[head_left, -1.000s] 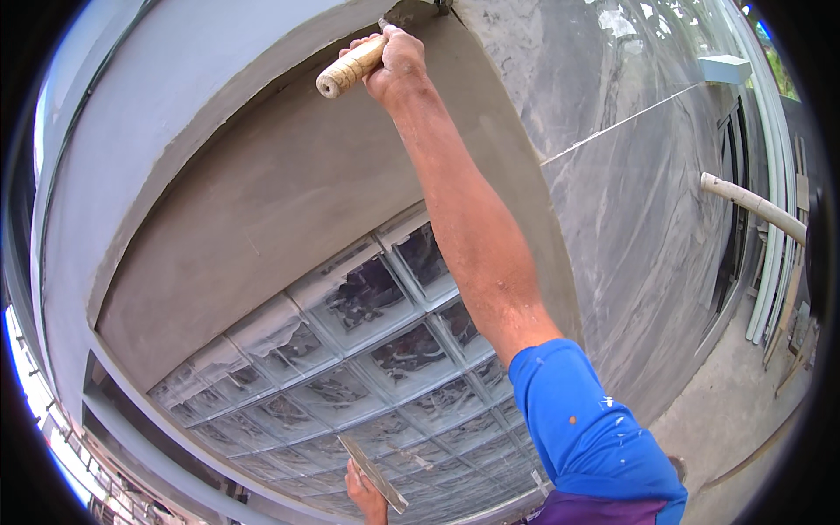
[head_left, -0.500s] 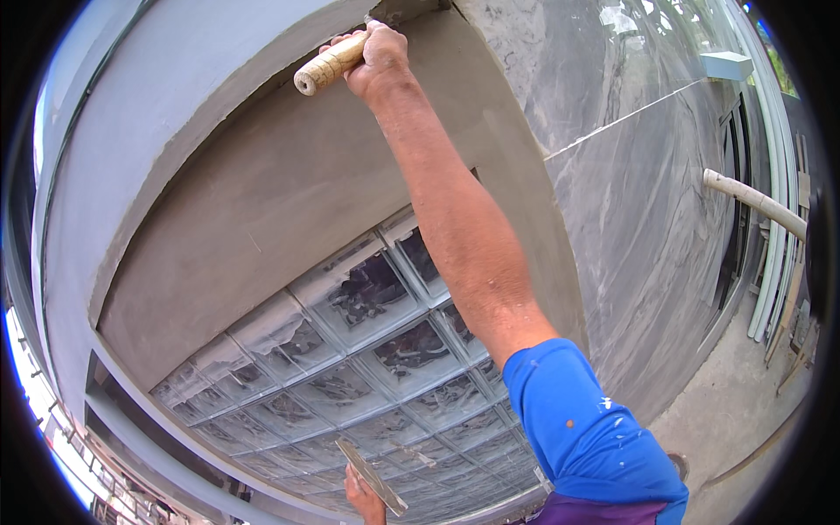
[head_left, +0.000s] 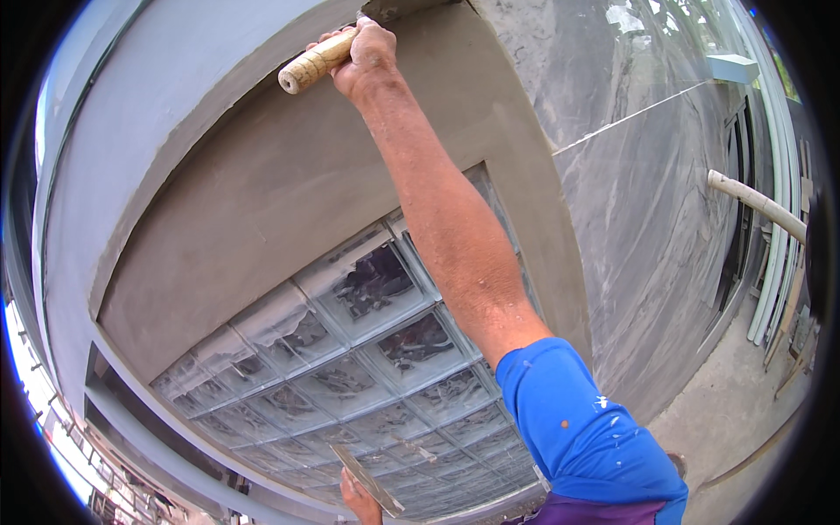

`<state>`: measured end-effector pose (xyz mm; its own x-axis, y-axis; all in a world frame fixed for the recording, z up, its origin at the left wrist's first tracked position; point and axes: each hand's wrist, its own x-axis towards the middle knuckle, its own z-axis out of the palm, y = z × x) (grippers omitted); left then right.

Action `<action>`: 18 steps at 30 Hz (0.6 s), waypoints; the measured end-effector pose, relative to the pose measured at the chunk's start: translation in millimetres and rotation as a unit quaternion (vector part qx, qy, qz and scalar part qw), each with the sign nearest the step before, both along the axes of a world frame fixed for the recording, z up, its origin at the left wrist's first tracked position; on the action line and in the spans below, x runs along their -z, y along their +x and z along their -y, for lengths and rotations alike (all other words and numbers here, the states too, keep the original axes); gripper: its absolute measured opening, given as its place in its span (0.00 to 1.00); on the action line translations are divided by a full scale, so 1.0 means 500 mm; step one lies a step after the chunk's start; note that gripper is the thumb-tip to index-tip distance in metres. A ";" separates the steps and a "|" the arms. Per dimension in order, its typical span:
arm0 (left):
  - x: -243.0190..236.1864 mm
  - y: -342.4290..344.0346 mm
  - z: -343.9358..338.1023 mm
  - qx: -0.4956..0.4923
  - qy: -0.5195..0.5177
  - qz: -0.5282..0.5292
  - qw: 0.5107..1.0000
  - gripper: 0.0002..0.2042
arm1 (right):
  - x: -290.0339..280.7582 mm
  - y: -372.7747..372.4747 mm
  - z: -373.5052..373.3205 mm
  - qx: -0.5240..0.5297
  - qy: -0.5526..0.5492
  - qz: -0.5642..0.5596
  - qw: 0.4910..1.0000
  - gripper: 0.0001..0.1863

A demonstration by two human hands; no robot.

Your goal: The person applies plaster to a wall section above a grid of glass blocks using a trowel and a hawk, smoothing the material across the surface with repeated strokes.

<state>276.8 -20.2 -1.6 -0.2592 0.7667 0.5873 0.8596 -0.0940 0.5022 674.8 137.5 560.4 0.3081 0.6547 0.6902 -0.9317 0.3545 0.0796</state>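
My right hand (head_left: 366, 59), at the end of a raised arm in a blue sleeve, is closed round the wooden handle (head_left: 315, 65) of a trowel at the top of the view. A bit of its metal neck shows above the fist; the blade is hidden. It is up by the top corner of a smooth grey plastered wall (head_left: 289, 201), under a pale overhanging edge. Low in the middle, my left hand (head_left: 359, 500) grips a thin flat plate (head_left: 367, 480), grey and seen almost edge-on. Behind both lies a glass block panel (head_left: 350, 376).
Grey veined marble-like slabs (head_left: 647, 201) cover the wall to the right, with a pale blue block (head_left: 733, 67) near their top. A pale pole (head_left: 757, 206) juts in from the right, beside several long pipes (head_left: 770, 289). A curved pale ledge (head_left: 166, 166) borders the left.
My right hand and the trowel have shifted slightly left and up, uncovering more glass block beside the forearm. My left hand with the plate has moved a little left.
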 end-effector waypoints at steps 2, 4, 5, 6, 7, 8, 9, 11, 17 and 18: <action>-0.001 -0.002 0.004 0.003 0.005 -0.009 1.000 0.26 | 0.002 -0.009 0.001 -0.001 0.002 0.004 1.000 0.09; -0.002 -0.004 0.008 0.004 0.009 -0.023 1.000 0.26 | 0.004 -0.019 0.002 -0.003 0.001 0.010 1.000 0.09; -0.002 -0.005 0.010 0.006 0.010 -0.031 0.999 0.26 | 0.005 -0.023 0.004 -0.005 0.001 0.012 1.000 0.09; 0.000 -0.007 0.010 0.007 0.010 -0.024 1.000 0.27 | 0.007 -0.028 0.006 -0.006 0.001 0.014 1.000 0.09; 0.003 -0.010 0.010 0.007 0.010 -0.016 1.000 0.27 | 0.008 -0.034 0.007 -0.009 0.001 0.016 1.000 0.08; 0.005 -0.012 0.011 0.007 0.009 -0.009 1.000 0.27 | 0.009 -0.041 0.008 -0.010 0.000 0.017 1.000 0.08; 0.006 -0.013 0.013 0.013 0.013 -0.001 1.000 0.27 | 0.010 -0.048 0.010 -0.012 0.000 0.017 1.000 0.08; 0.005 -0.014 0.016 0.025 0.021 0.015 0.999 0.27 | 0.012 -0.067 0.011 -0.021 0.004 0.018 1.000 0.08; -0.034 0.024 0.032 0.055 0.017 0.099 0.993 0.28 | 0.025 -0.145 0.019 -0.060 0.033 0.044 0.997 0.08; -0.029 0.019 0.031 0.044 0.017 0.073 0.996 0.27 | 0.035 -0.164 0.021 -0.069 0.035 0.051 0.996 0.08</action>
